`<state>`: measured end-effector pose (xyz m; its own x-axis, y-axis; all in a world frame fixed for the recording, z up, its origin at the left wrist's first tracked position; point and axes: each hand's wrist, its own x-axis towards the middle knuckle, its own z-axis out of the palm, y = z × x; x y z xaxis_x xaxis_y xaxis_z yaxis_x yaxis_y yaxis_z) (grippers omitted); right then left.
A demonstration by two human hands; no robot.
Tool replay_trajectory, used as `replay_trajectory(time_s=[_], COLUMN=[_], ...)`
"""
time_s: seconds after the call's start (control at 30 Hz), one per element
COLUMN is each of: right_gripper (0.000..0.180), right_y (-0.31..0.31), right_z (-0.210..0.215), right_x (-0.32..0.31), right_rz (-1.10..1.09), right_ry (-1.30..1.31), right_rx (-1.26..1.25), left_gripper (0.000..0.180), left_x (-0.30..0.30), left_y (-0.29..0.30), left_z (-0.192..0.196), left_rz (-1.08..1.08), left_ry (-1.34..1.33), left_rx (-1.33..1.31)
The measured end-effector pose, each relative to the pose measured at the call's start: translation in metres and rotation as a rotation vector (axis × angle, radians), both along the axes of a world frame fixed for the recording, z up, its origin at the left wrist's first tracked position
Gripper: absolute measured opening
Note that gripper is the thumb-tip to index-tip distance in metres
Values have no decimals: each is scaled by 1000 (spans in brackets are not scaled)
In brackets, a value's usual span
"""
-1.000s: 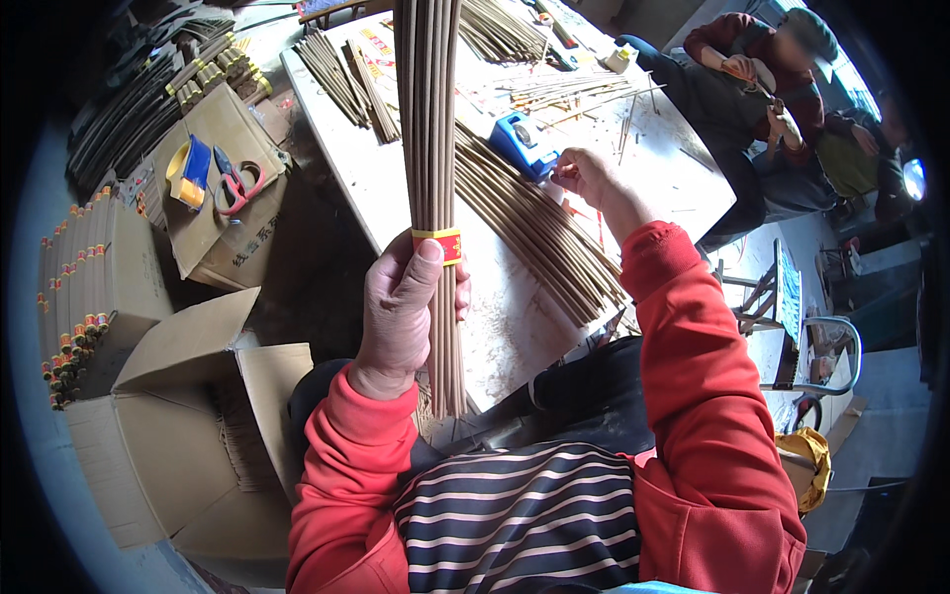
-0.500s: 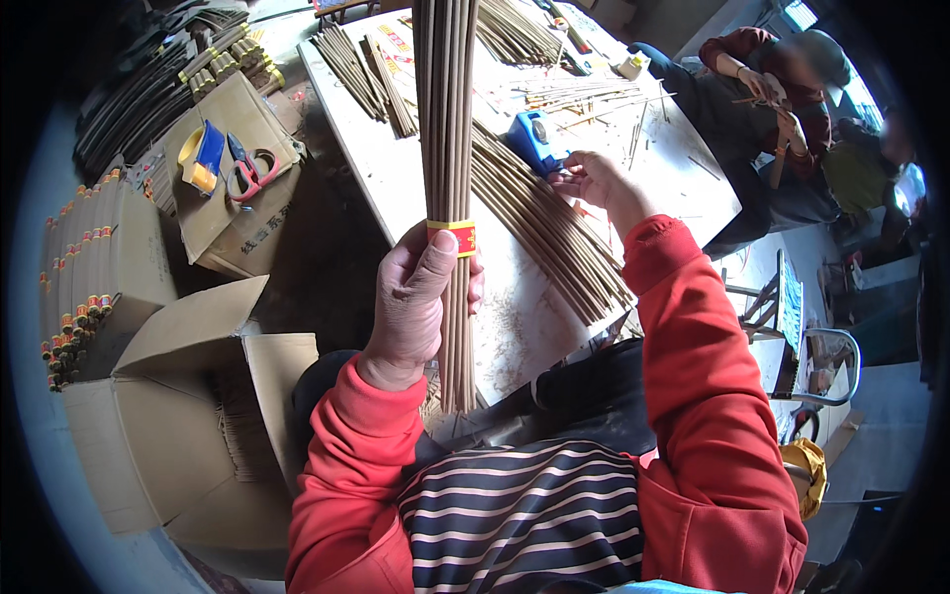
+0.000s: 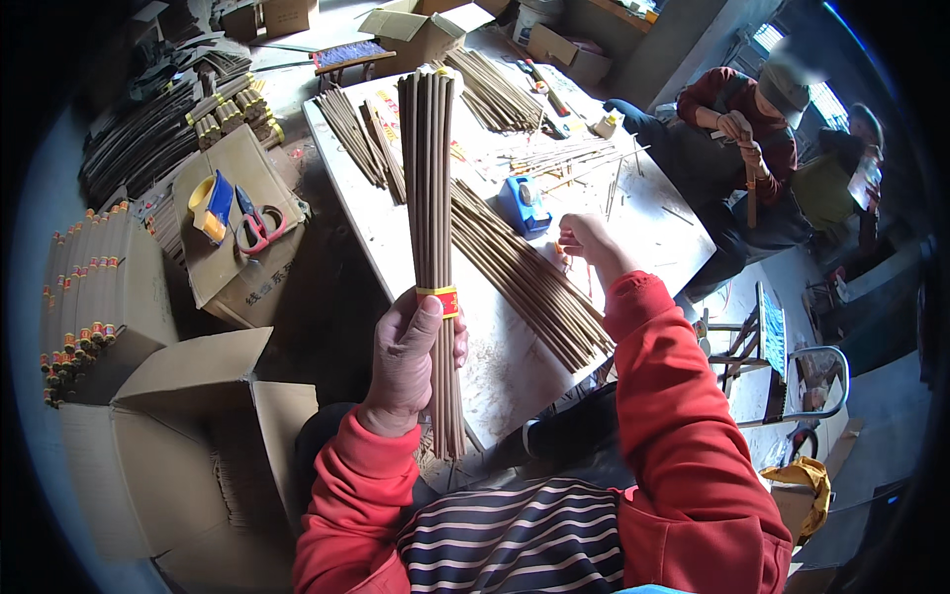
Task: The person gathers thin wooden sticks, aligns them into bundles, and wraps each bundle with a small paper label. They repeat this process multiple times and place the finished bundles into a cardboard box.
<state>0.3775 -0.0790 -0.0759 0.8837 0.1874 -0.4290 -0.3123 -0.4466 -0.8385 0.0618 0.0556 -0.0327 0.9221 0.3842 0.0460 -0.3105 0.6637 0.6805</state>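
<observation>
My left hand (image 3: pixel 411 361) grips a long bundle of brown incense sticks (image 3: pixel 432 188) held upright, just below its red and yellow band (image 3: pixel 439 302). My right hand (image 3: pixel 584 241) reaches out over the white table (image 3: pixel 495 371), fingers pinched beside a blue tape dispenser (image 3: pixel 522 203); whether it holds anything I cannot tell. A loose row of sticks (image 3: pixel 529 282) lies on the table under my right forearm.
An open cardboard box (image 3: pixel 188 455) stands at my lower left. Another box (image 3: pixel 237 238) carries a yellow tape dispenser (image 3: pixel 210 203) and red scissors (image 3: pixel 259 223). Banded bundles (image 3: pixel 84 297) are stacked at left. Two other people (image 3: pixel 752 129) work at the table's far right.
The bundle in my left hand has been raised and tipped a little to the right. My right hand stays near the blue tape dispenser.
</observation>
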Motion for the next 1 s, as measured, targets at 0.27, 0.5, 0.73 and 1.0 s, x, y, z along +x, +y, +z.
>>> replay_trajectory(time_s=[0.27, 0.5, 0.73, 1.0], right_gripper=[23, 8, 11, 15], right_y=[6, 27, 36, 38], right_z=[123, 133, 133, 134], right_x=[-146, -191, -192, -194], right_rz=[868, 1163, 1103, 1081], right_ry=[-215, -541, -565, -623], right_rx=[331, 204, 48, -63], left_gripper=[29, 24, 24, 24], left_x=[-2, 3, 2, 4], left_y=[-2, -4, -4, -4], left_z=[-3, -7, -7, -11], left_rz=[32, -10, 16, 6], left_ry=[78, 15, 45, 18], left_rx=[-60, -70, -43, -3])
